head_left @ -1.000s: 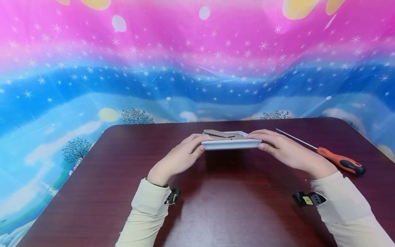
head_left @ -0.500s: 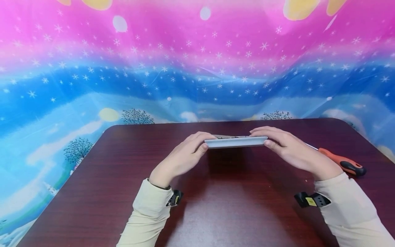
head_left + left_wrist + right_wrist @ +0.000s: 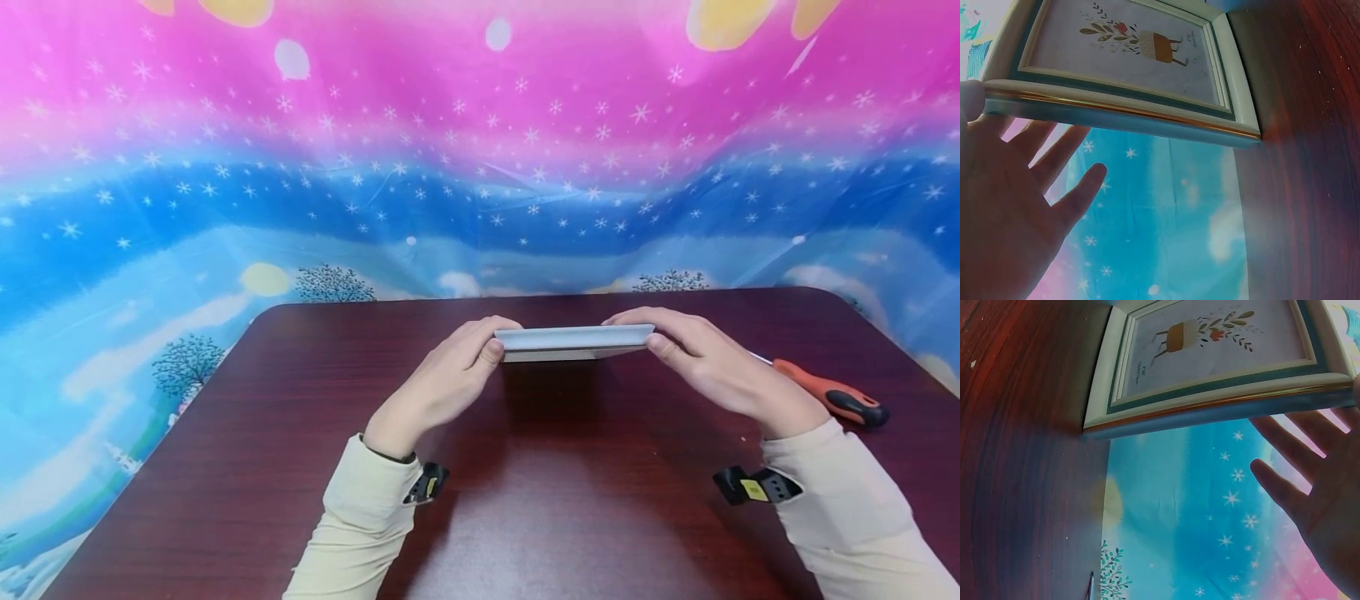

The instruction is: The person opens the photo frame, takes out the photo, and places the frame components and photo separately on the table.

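Note:
A picture frame (image 3: pixel 573 337) is held between both hands near the middle of the table, seen almost edge-on in the head view. The left wrist view shows its cream and green front (image 3: pixel 1147 100), with a print of a potted plant. The left hand (image 3: pixel 442 375) grips one side, thumb on the near face and fingers behind. On the opposite side, the right hand (image 3: pixel 697 358) holds it in the same way. The right wrist view shows the right hand's fingers (image 3: pixel 1285 447) stretched behind the side edge. Whether the lower edge touches the table cannot be told.
A screwdriver (image 3: pixel 832 392) with an orange and black handle lies on the dark red table (image 3: pixel 555 517) at the right, its shaft partly hidden by the right hand. A pink and blue snowflake cloth (image 3: pixel 465 150) hangs behind the table's far edge.
The frame has tilted in the hands: the brown back and its stand, visible a second ago, have gone from sight, and a strip below the rim now shows. Both hands shifted slightly.

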`<state>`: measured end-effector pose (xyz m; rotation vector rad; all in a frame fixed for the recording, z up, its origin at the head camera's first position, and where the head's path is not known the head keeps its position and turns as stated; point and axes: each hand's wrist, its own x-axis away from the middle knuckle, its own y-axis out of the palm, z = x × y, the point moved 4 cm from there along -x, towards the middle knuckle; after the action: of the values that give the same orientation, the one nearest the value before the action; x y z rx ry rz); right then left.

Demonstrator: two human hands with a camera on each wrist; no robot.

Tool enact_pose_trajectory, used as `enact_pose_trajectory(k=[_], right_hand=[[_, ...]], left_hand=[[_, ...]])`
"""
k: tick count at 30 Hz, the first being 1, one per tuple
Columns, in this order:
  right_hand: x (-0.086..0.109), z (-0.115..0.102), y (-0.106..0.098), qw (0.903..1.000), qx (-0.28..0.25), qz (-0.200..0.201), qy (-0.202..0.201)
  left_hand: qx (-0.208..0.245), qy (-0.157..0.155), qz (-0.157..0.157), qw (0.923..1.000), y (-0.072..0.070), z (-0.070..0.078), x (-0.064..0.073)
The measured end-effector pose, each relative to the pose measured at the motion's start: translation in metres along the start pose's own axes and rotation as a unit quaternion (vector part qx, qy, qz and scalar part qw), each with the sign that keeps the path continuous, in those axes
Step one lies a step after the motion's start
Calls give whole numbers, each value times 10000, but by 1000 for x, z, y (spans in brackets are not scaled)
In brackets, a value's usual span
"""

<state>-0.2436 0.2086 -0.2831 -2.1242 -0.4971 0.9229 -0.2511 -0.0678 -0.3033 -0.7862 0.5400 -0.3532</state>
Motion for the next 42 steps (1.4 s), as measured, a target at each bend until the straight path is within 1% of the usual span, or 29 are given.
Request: enact_pose_trajectory(k=[7, 11, 14, 20, 25, 29, 34, 38, 42], right_hand=[[1, 0, -1, 9998, 117, 118, 101], [1, -3, -4, 9996, 100, 208, 136], [0, -6, -5, 9995, 21, 257, 164], [-1, -9, -5, 9990, -167, 340, 218], [-2, -10, -5, 9985, -320, 395, 210], [-2, -11, -5, 9979, -469, 393, 218], [-2, -12, -6, 9972, -545, 463, 206], [-3, -12, -5, 9964, -619, 548, 162], [-5, -10, -3, 9945, -784, 627, 306]], left_hand=[[178, 40, 69, 9998, 1, 0, 0], [183, 30, 123, 9998, 1, 0, -2], [206, 23, 187, 9996, 0, 1, -3], [420, 101, 337, 9985, -1, 1, -4], [653, 201, 371, 9970, 0, 3, -4], [749, 198, 382, 9963, 1, 4, -4], [793, 151, 421, 9958, 0, 7, -3], [815, 176, 515, 9952, 0, 8, -2], [725, 187, 640, 9951, 1, 7, -3]])
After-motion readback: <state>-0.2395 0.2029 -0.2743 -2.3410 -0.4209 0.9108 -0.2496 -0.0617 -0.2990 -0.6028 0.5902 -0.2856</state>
